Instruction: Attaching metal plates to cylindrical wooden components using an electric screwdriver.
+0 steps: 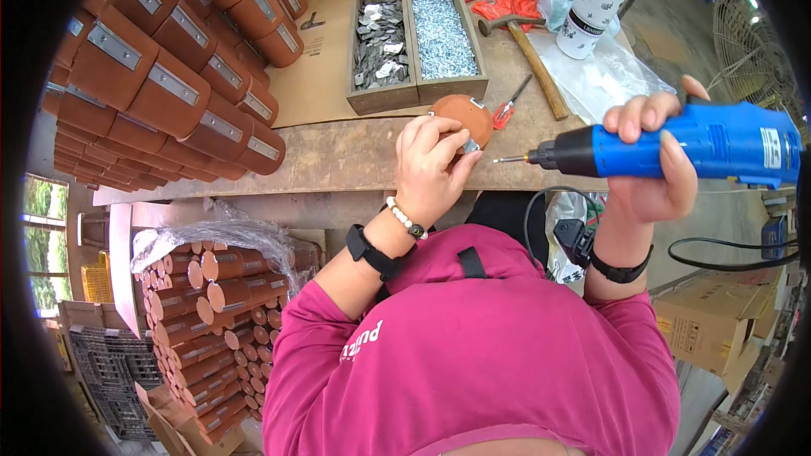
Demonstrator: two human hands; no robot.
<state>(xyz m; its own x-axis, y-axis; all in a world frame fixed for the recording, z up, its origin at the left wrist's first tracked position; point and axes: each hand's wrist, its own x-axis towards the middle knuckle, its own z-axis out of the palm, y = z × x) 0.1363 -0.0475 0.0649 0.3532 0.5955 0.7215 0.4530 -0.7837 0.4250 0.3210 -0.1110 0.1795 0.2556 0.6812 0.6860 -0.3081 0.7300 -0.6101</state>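
My left hand (pixel 429 160) is closed around a reddish-brown cylinder (pixel 462 113) at the front edge of the workbench, its round end facing up. A small metal plate (pixel 470 145) shows by my left fingertips, against the cylinder's near side. In my right hand (pixel 655 139) is a blue electric screwdriver (pixel 718 142), held level. Its thin bit (pixel 509 159) points left and ends a short gap from the cylinder. Just beyond the cylinder stands a wooden box (pixel 384 102) with two compartments: grey metal plates (pixel 380 38) on the left, silver screws (pixel 443 34) on the right.
Stacked reddish-brown cylinders (pixel 182 97) with metal strips fill the bench's left side. More cylinders (pixel 224 300) lie below, under clear plastic. A hammer (pixel 541 72), red-handled tool (pixel 503 114) and white bottle (pixel 596 4) lie or stand at right. A black cable (pixel 726 242) hangs near my right arm.
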